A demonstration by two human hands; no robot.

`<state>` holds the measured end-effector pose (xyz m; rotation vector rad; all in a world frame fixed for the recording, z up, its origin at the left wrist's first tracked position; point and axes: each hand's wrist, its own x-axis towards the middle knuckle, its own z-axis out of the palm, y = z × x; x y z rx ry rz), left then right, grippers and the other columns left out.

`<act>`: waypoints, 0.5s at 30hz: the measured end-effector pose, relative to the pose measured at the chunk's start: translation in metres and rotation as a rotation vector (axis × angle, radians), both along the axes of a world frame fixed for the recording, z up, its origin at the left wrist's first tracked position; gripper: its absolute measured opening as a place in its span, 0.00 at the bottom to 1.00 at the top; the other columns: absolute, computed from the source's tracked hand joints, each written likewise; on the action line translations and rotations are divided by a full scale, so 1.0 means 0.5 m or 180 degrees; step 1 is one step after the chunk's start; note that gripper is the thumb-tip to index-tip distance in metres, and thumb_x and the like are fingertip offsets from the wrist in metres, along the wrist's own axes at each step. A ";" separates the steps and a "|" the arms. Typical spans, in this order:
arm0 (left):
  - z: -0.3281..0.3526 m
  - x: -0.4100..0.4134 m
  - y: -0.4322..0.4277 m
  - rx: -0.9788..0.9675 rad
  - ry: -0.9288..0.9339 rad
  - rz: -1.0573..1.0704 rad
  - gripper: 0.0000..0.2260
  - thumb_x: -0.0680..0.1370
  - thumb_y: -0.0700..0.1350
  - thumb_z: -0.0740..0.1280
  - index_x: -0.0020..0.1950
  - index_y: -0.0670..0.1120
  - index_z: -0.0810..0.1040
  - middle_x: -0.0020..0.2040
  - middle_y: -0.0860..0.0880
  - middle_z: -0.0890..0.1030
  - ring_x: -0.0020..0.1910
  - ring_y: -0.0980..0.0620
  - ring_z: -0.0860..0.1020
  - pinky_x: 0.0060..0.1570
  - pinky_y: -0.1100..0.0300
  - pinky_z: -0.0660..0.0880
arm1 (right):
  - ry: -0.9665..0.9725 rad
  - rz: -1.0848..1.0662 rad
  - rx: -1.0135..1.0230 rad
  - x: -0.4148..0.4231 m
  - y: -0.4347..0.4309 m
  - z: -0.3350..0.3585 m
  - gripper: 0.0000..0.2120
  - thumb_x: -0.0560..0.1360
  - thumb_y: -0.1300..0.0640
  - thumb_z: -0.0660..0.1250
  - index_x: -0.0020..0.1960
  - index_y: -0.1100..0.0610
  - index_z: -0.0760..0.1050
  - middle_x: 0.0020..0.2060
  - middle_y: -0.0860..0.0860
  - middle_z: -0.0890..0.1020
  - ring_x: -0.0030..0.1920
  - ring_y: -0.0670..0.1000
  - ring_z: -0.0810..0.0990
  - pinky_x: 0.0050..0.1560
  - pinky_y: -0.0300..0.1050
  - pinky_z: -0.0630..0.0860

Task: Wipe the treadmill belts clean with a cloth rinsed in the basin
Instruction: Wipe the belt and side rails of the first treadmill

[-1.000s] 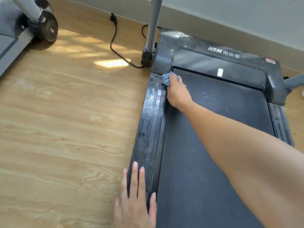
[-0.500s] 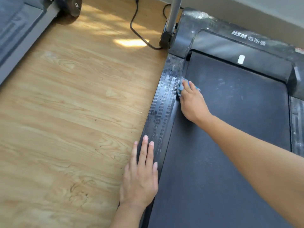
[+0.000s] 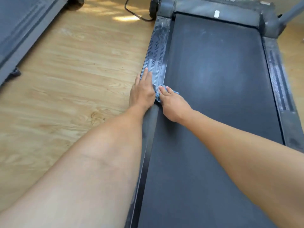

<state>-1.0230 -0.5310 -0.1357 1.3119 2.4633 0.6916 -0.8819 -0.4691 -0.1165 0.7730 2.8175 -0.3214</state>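
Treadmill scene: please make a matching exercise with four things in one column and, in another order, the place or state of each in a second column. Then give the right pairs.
Things:
1. cloth
2. left hand
3. power cable
4. right hand

Places or states:
A. lies on the wooden floor
B. flat on the side rail
C. bunched at the seam between rail and belt
D. pressing down on the blue fabric

Pairs: 1-C, 2-B, 3-A, 4-D
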 end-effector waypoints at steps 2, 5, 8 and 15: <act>0.003 0.006 -0.047 0.0173 0.0057 -0.0145 0.26 0.85 0.39 0.57 0.84 0.46 0.64 0.86 0.50 0.61 0.86 0.46 0.54 0.82 0.48 0.56 | -0.0045 0.0042 0.0141 0.033 -0.073 -0.006 0.33 0.82 0.65 0.53 0.85 0.61 0.47 0.85 0.54 0.49 0.84 0.58 0.48 0.83 0.51 0.51; -0.015 0.062 -0.186 0.0273 0.0193 -0.0083 0.25 0.85 0.38 0.56 0.84 0.46 0.65 0.85 0.49 0.63 0.85 0.49 0.57 0.79 0.52 0.56 | -0.0138 0.0019 0.0134 0.075 -0.163 -0.016 0.33 0.82 0.65 0.52 0.85 0.62 0.46 0.85 0.55 0.48 0.84 0.58 0.48 0.83 0.51 0.50; -0.027 0.148 -0.366 0.0288 0.0106 -0.0107 0.23 0.87 0.42 0.57 0.84 0.45 0.64 0.86 0.49 0.60 0.85 0.48 0.59 0.77 0.50 0.60 | -0.0106 0.0055 0.0088 0.134 -0.261 -0.012 0.33 0.82 0.65 0.53 0.84 0.63 0.46 0.85 0.56 0.49 0.84 0.58 0.47 0.83 0.50 0.50; 0.003 0.266 -0.593 -0.0195 -0.0531 0.0003 0.28 0.89 0.49 0.55 0.88 0.46 0.51 0.88 0.50 0.46 0.86 0.47 0.55 0.81 0.47 0.60 | -0.0272 0.0169 -0.0258 0.289 -0.522 0.012 0.33 0.81 0.68 0.54 0.84 0.63 0.48 0.85 0.55 0.48 0.84 0.58 0.44 0.83 0.48 0.45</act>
